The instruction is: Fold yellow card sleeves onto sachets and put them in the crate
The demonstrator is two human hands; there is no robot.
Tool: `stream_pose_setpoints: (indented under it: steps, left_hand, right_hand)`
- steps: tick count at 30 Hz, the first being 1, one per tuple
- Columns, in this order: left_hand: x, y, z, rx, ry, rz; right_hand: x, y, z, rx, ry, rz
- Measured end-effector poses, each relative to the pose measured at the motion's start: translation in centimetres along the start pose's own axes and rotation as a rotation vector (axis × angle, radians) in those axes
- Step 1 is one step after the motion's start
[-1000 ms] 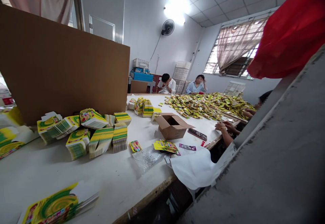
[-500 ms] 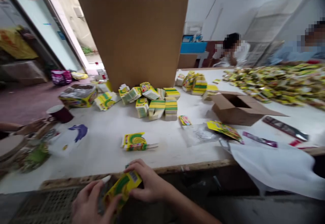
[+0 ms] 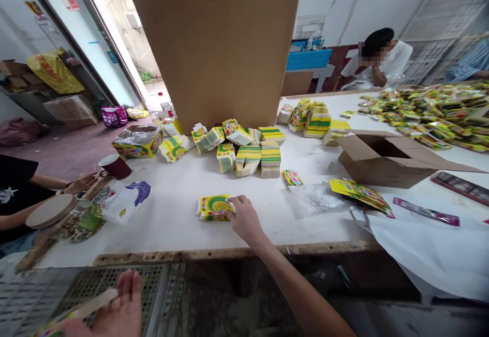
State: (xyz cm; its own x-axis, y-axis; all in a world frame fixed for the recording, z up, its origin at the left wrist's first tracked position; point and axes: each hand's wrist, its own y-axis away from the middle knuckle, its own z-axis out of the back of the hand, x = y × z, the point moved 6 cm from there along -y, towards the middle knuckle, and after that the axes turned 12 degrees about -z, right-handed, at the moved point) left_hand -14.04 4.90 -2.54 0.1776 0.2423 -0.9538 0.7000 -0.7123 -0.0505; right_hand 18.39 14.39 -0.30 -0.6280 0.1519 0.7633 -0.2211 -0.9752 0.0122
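Observation:
My right hand [image 3: 246, 221] reaches over the table and pinches the right end of a small pile of flat yellow-and-green cartons [image 3: 214, 204]. How many of them its fingers hold is hidden. Low at the left, my left hand [image 3: 120, 306] is palm up with its fingers stretched out, above a plastic crate [image 3: 151, 296]. A yellow carton with a pale open end [image 3: 89, 306] lies along the thumb and fingertips of that hand, partly cut off by the frame. Whether it still rests on the hand is unclear.
Bundled cartons [image 3: 248, 158] stand before a large cardboard sheet [image 3: 229, 51]. An open cardboard box [image 3: 389, 158], a clear bag [image 3: 317, 198] and heaped packets [image 3: 439, 112] are at right. A mug [image 3: 115, 166], a jar [image 3: 82, 219] and another person's arm [image 3: 49, 181] are at left.
My right hand has let go of the carton both hands were holding and moved forward to the pile on the table. My left hand has moved left and its fingers have opened.

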Motion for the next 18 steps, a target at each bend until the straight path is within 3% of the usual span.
stream_pose_setpoints:
  steps: [3,7,11,14,18]
  left_hand:
    - [1.0,0.4,-0.2,0.059,0.070,0.142]
    - [2.1,3.3,-2.0,-0.084,0.161,0.259]
    - [2.0,5.6,-5.9,0.097,0.201,0.182]
    - [0.9,7.3,-8.3,0.228,0.264,0.098]
    - [-1.2,8.4,-9.8,0.224,0.283,0.061]
  right_hand:
    - [-1.1,-1.8,-0.7,-0.019,0.049,-0.067]
    - [-1.1,-1.4,-1.1,-0.015,0.035,-0.066]
    - [0.8,1.6,-1.1,0.080,-0.071,-0.026]
    - [3.0,5.5,-2.5,0.309,-0.249,0.037]
    - [5.2,10.5,-5.4,0.741,-0.721,-0.006]
